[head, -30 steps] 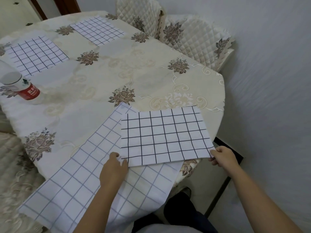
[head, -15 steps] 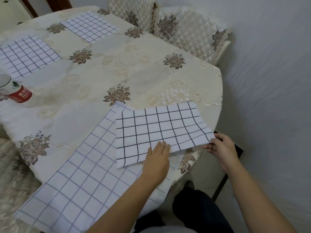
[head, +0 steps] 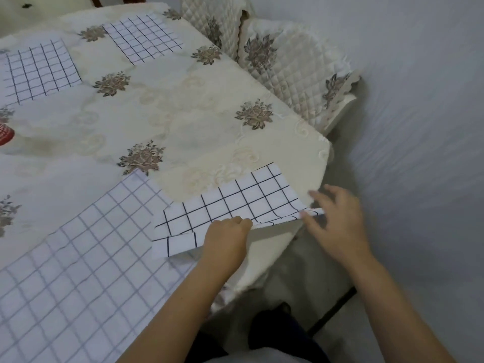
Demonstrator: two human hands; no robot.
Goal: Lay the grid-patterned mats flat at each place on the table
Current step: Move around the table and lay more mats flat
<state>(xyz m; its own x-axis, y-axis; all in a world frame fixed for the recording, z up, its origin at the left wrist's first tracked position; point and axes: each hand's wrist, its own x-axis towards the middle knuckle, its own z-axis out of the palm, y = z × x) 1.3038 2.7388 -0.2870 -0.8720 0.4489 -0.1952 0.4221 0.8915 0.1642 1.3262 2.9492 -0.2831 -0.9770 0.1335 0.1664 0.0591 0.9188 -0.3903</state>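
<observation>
Grips the near edge of the bold-grid mat (head: 230, 203) with the left hand (head: 225, 239), fingers (head: 242, 221) curled round that edge instead of lying flat on top as half a second ago. Touches the mat's right corner with the right hand (head: 337, 221), fingers (head: 314, 193) splayed wide and blurred, no longer pinching as before. Lifts the near side off the desk (head: 196, 106), buckling it and folding over the near-left corner, while leaving the far part down near the right rim. Overlaps the large pale-grid sheet (head: 78, 258) only at the left end now, baring more tablecloth than a second ago. Leaves the far mat (head: 142, 39) and the far-left mat (head: 39, 70) flat at their places as before. Cuts off the red-labelled bottle (head: 5, 136) at the left edge.
</observation>
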